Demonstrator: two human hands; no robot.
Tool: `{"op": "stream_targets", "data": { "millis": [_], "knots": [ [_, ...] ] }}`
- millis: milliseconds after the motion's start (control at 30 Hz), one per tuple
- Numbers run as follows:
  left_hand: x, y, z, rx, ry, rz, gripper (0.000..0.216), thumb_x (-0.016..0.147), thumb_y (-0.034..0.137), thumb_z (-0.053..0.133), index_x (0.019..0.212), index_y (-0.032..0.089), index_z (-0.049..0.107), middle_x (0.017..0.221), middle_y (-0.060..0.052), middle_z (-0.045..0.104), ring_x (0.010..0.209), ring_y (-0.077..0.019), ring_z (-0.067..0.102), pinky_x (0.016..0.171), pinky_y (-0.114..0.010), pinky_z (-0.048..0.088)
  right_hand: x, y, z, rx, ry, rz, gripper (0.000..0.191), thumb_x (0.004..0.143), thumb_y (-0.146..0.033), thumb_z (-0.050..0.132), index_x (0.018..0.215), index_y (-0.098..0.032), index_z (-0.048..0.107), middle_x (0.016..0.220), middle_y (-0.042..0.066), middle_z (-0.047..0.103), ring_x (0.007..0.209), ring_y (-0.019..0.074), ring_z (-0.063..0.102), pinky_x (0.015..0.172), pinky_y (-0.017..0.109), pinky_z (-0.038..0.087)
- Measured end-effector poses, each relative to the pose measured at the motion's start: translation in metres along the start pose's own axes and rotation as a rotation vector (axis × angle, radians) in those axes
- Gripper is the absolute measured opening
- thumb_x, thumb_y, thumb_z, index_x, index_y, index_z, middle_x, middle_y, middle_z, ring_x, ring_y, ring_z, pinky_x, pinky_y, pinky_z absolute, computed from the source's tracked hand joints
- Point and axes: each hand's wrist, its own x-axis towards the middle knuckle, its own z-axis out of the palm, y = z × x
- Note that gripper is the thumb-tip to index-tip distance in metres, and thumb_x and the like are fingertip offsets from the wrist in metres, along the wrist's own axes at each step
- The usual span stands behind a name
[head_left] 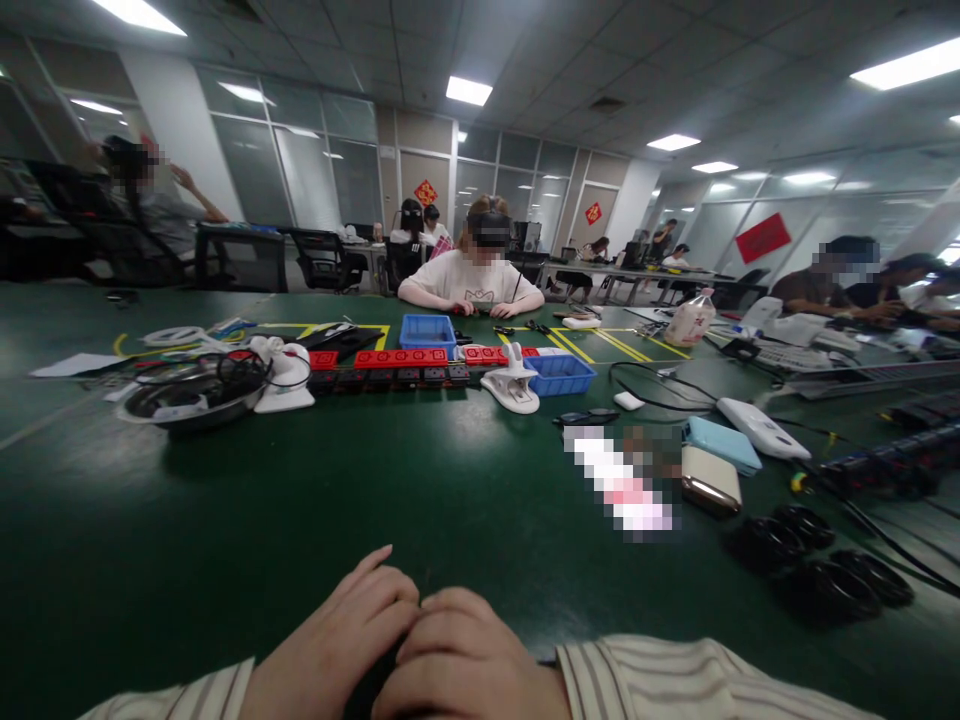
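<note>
My left hand [341,640] and my right hand [461,660] rest together on the green table [420,470] at its near edge, fingertips touching each other. Both have the fingers curled and pressed together, and what lies under them, if anything, is hidden. Striped sleeves cover both forearms. The nearest objects lie well beyond my hands: a gold-edged power bank [710,480] and a light blue power bank [721,443] to the right, and a white clip [511,385] further back.
A metal bowl with cables [196,393] sits at the left, and a row of red and black power strips [401,368] with two blue baskets [561,373] crosses the middle. Black round parts [817,570] and cables lie right. A person sits opposite; others work at the right.
</note>
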Motion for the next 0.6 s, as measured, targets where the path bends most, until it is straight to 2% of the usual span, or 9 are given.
{"op": "stream_targets", "data": {
  "millis": [100,167,267,367,500,600],
  "knots": [
    [0.0,0.003,0.002,0.075,0.017,-0.028,0.033,0.07,0.035,0.065,0.096,0.018,0.055,0.096,-0.006,0.059,0.091,-0.0249,0.057,0.103,-0.059,0.024,0.009,-0.009,-0.004,-0.1,0.026,0.223,0.045,0.101,-0.039,0.015,0.088,-0.018,0.052,0.079,0.0,0.062,0.075,0.0126,0.052,0.069,0.028,0.038],
    [0.001,0.003,0.005,0.128,0.028,-0.04,0.029,0.07,0.033,0.064,0.093,0.017,0.057,0.094,-0.007,0.059,0.09,-0.0258,0.058,0.101,-0.061,0.025,0.009,-0.01,-0.001,-0.159,0.01,0.285,0.052,0.1,-0.043,0.01,0.083,-0.017,0.052,0.074,0.001,0.059,0.069,0.0137,0.05,0.063,0.029,0.035],
    [0.001,0.001,0.009,0.139,0.029,-0.02,0.02,0.071,0.029,0.064,0.089,0.02,0.06,0.092,-0.004,0.059,0.09,-0.0235,0.058,0.103,-0.059,0.025,0.004,-0.007,0.006,-0.254,-0.053,0.247,0.052,0.1,-0.037,0.011,0.074,-0.017,0.051,0.066,0.001,0.055,0.063,0.0142,0.045,0.059,0.031,0.031],
    [0.0,-0.001,0.009,0.093,0.007,0.028,0.021,0.071,0.025,0.065,0.092,0.023,0.061,0.094,-0.002,0.059,0.091,-0.0212,0.058,0.104,-0.055,0.025,0.0,-0.004,0.007,-0.287,-0.118,0.171,0.041,0.1,-0.031,0.023,0.074,-0.017,0.052,0.064,0.0,0.054,0.062,0.0141,0.044,0.058,0.031,0.029],
    [0.001,0.001,0.005,0.052,-0.08,0.044,0.021,0.071,0.021,0.066,0.091,0.025,0.064,0.096,-0.001,0.06,0.093,-0.0202,0.058,0.106,-0.051,0.026,-0.006,0.0,0.005,-0.162,-0.171,0.053,0.027,0.099,-0.035,0.033,0.089,-0.023,0.056,0.076,-0.003,0.06,0.075,0.0144,0.05,0.062,0.031,0.034],
    [0.003,0.004,0.0,0.011,-0.111,0.065,0.025,0.074,0.016,0.062,0.096,0.026,0.064,0.096,-0.001,0.061,0.094,-0.0199,0.058,0.107,-0.049,0.026,-0.015,0.005,0.009,-0.037,-0.225,-0.026,0.029,0.1,-0.036,0.028,0.101,-0.028,0.056,0.087,-0.003,0.063,0.092,0.0131,0.052,0.076,0.03,0.038]
  ]
}}
